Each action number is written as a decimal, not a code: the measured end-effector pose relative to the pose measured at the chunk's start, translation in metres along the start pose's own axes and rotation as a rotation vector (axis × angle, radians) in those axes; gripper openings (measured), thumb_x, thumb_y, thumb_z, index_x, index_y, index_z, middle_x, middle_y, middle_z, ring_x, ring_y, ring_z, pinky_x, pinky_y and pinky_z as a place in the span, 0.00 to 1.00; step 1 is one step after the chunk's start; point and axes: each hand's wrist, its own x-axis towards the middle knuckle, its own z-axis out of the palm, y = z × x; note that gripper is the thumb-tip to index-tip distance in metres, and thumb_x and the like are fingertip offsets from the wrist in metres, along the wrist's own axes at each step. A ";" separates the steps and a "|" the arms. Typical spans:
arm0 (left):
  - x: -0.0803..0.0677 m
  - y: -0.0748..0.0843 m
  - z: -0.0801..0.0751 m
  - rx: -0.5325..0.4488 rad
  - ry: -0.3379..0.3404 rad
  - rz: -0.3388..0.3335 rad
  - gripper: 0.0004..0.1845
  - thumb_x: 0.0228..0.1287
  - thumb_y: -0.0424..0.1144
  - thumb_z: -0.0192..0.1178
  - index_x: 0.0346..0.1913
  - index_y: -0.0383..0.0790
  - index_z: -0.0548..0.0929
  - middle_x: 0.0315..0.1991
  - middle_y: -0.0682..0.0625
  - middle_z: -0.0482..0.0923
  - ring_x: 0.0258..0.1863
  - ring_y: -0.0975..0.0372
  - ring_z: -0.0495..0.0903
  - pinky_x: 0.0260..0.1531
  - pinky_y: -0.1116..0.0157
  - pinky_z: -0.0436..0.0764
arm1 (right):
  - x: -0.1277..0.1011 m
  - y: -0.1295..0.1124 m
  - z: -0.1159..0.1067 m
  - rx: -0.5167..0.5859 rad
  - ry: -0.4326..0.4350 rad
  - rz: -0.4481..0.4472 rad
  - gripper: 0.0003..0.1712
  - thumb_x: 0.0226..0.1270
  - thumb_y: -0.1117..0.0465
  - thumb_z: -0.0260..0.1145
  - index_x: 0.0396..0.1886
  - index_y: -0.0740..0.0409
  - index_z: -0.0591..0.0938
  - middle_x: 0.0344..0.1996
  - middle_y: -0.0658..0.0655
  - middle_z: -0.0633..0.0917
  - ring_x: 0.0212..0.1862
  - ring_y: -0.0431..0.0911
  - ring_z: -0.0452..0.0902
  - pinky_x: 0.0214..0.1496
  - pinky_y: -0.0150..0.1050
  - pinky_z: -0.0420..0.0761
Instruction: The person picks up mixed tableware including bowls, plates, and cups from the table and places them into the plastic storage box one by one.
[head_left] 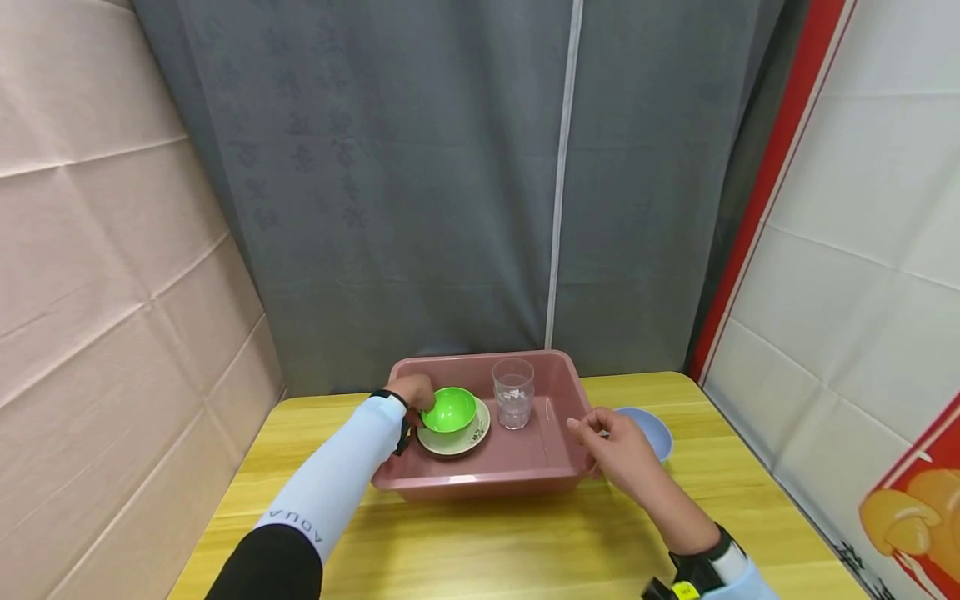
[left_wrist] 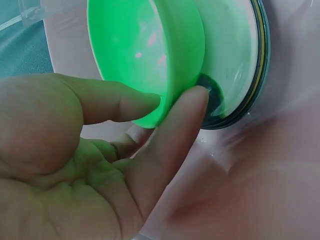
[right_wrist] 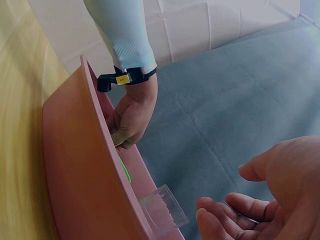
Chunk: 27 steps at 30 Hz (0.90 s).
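My left hand (head_left: 414,390) pinches the rim of a bright green bowl (left_wrist: 130,45) between thumb and fingers. The bowl sits over a pale plate (head_left: 477,433) with a dark edge, in the left part of a pink plastic basin (head_left: 480,482). To the right of them in the basin stands a clear glass (head_left: 513,400). My right hand (head_left: 618,450) hovers at the basin's right rim with loosely bent fingers and nothing between them. Just behind it on the table lies a blue dish (head_left: 651,432), partly hidden by the hand.
The basin rests near the back of a yellow wood-grain table (head_left: 517,550). A grey curtain (head_left: 420,183) hangs right behind it. Pale cloth (head_left: 112,333) covers the left side, and a white panel with a red border (head_left: 847,250) bounds the right.
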 end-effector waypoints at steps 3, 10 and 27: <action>0.000 0.000 -0.002 -0.015 -0.001 -0.010 0.07 0.74 0.29 0.59 0.35 0.33 0.81 0.38 0.38 0.83 0.20 0.58 0.87 0.24 0.66 0.86 | 0.001 0.002 -0.003 0.008 0.001 0.012 0.20 0.81 0.46 0.72 0.44 0.60 0.83 0.30 0.58 0.84 0.29 0.50 0.82 0.32 0.44 0.88; 0.020 -0.009 -0.010 -0.098 0.016 -0.011 0.10 0.73 0.37 0.58 0.34 0.34 0.81 0.28 0.43 0.77 0.20 0.54 0.80 0.21 0.60 0.80 | 0.007 0.010 -0.021 0.005 0.022 0.048 0.22 0.83 0.45 0.70 0.45 0.62 0.82 0.34 0.60 0.84 0.32 0.53 0.83 0.32 0.41 0.87; -0.102 -0.034 -0.039 -0.205 0.479 0.211 0.10 0.79 0.43 0.64 0.48 0.39 0.84 0.41 0.45 0.82 0.38 0.53 0.80 0.37 0.58 0.80 | 0.028 0.057 -0.074 -0.275 0.168 0.002 0.25 0.84 0.44 0.67 0.45 0.65 0.83 0.36 0.59 0.86 0.32 0.50 0.83 0.30 0.40 0.83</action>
